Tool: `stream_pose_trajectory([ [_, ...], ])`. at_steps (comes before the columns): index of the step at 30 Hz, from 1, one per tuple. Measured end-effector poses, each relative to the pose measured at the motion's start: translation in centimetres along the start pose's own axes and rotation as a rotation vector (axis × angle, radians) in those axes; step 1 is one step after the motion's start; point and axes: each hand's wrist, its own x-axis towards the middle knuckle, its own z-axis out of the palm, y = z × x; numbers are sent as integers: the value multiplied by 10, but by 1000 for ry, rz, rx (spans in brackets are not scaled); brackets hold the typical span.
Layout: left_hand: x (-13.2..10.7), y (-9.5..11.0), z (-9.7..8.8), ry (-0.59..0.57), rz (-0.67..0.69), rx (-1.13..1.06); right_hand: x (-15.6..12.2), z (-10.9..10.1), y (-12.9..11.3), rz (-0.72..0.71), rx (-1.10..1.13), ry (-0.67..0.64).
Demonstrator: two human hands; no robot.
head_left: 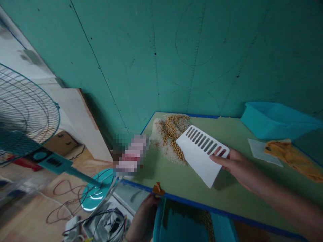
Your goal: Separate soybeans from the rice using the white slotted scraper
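Observation:
My right hand (pixel 233 161) grips a white plastic scraper (pixel 199 158) by its slotted end, thumb on the near face. One corner of the scraper touches a pile of yellow beans (pixel 171 129) mixed with small white grains (pixel 170 154) on the green tabletop (pixel 151 164). Below the table's front edge, my left hand (pixel 148 206) is closed at the upper left rim of a blue bin (pixel 157 222); its fingertips are partly hidden. Beans (pixel 208 223) lie inside this bin along its right side.
A second blue bin (pixel 270 121) stands at the back right, with an orange cloth (pixel 290 156) and white sheet (pixel 254 153) before it. Orange tape (pixel 158 189) sticks to the front edge. On the left are a fan (pixel 27 117) and a box of cables (pixel 111 222).

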Motion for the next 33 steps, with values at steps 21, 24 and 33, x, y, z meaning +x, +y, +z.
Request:
stream_pose_trajectory([
  [21,-29,7,32,26,150,-197,31,-56,1,-158,58,153],
  [24,-35,9,38,32,157,-206,34,-50,2,-160,84,141],
  [33,-40,10,45,53,156,-225,38,-46,22,-174,58,78],
])
